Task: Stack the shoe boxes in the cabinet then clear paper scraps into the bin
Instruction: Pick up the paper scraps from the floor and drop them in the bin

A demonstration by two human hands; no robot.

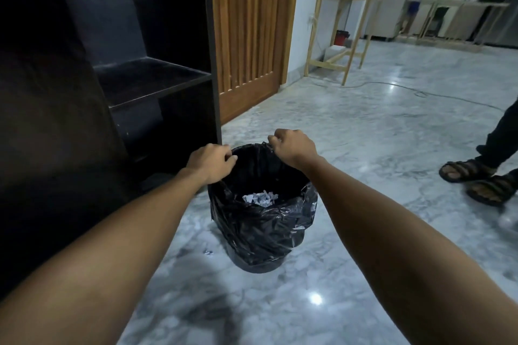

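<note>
Head view: bin (260, 221) on the marble floor (364, 148) beside the dark cabinet (157, 84), paper scraps (260, 199) inside, one stray scrap (208, 252) left beside it. Left hand (211, 161) and right hand (291, 147) both pinching the black liner (280, 230) at the rim. Clearing step, probably near its end; next, picking up that scrap. No readable writing anywhere.

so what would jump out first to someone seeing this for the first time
Two bare arms reach forward, the left hand and right hand each gripping the rim of a black-lined bin in the middle of the marble floor. White paper scraps lie inside it, and one scrap sits on the floor at its left. A dark cabinet stands at left, and sandalled feet at right.
</note>
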